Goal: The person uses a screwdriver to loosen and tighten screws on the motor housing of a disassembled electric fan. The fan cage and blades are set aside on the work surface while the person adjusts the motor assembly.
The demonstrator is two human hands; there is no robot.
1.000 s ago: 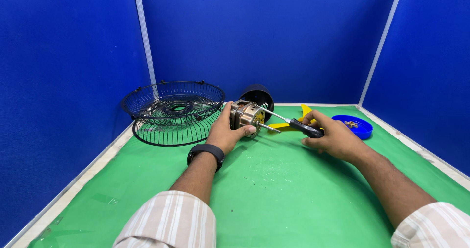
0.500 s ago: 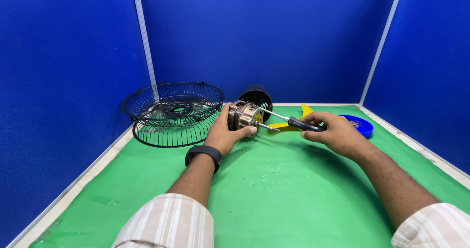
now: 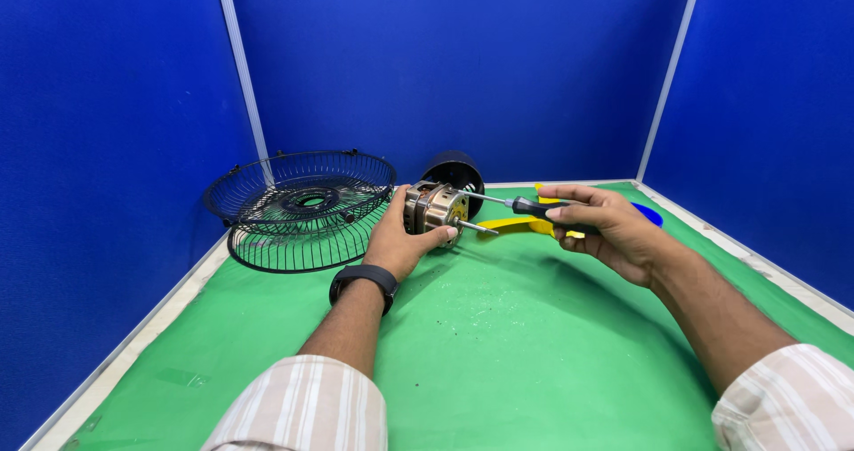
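Motor (image 3: 434,207), a small metal one with a shaft poking out, sat near the back of the green mat (image 3: 498,344), gripped by our left hand (image 3: 400,237) with fingers wrapped around its body. Our right hand (image 3: 605,229) had its fingers closed on a black-handled screwdriver (image 3: 525,205), whose tip reached the motor's face. Just left lay two black wire fan guards (image 3: 302,206); behind stood a black housing (image 3: 455,170), and a yellow part (image 3: 511,224) lay under the screwdriver.

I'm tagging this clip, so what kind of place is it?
Probably a staged workbench booth: blue partition walls on three sides, a green mat, and fan parts out, namely wire guards and a motor.
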